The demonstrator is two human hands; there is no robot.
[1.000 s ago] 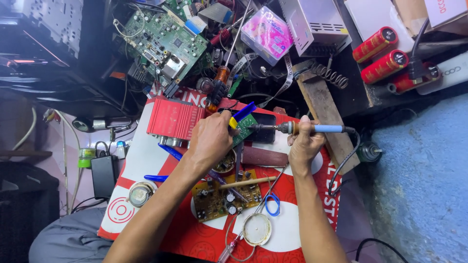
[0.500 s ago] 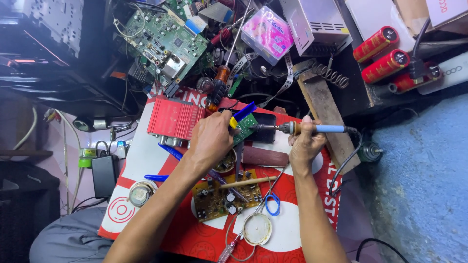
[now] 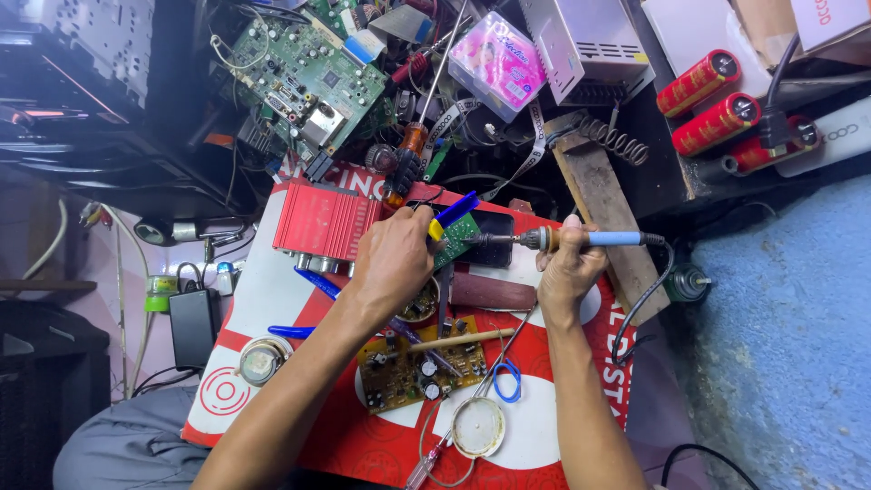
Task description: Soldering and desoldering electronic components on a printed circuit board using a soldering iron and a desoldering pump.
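1. Head view shows a red mat (image 3: 544,436) lying under both hands, and it carries most of the work things.
2. Red amplifier case (image 3: 319,222) sits just left of the left hand (image 3: 392,263), close to the wrist.
3. Brown board (image 3: 419,370) with capacitors lies below the left hand, near the forearm, with a wooden stick across it.
4. Left hand is closed around pliers (image 3: 451,214) with blue and yellow handles, which stick out to the upper right of the knuckles. It also seems to steady the small green board (image 3: 458,240), but the fingers hide the contact.
5. Right hand (image 3: 567,269) grasps the soldering iron (image 3: 581,239) by its blue handle; the metal shaft points left, toward the green board.
6. Iron tip lies at the edge of the green board, between the two hands; if it touches a joint, I cannot tell.
7. Step in hand, as I judge it: soldering on the green board. Next move calls for a steady left hand and a fine, short touch of the tip.
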